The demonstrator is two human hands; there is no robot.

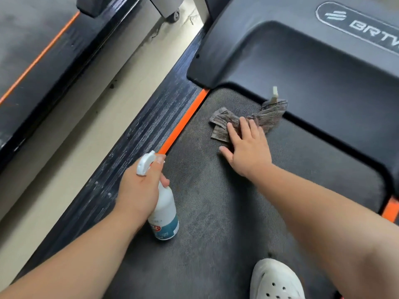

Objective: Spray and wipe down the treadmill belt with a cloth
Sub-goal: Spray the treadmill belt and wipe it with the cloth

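The dark textured treadmill belt (207, 212) fills the middle of the head view. A brown-grey striped cloth (267, 115) lies crumpled on the belt near the black motor cover (302, 57). My right hand (246, 147) presses flat on the cloth's near end, fingers straight. My left hand (140, 190) grips the neck of a white spray bottle (165, 214) with a blue label; the bottle hangs just above the belt's left side, nozzle pointing forward.
An orange strip (183, 124) and a ribbed black side rail (151, 130) run along the belt's left edge. Beige floor (71, 137) separates it from another treadmill (32, 50) at left. My white clog (274, 279) stands on the belt at bottom right.
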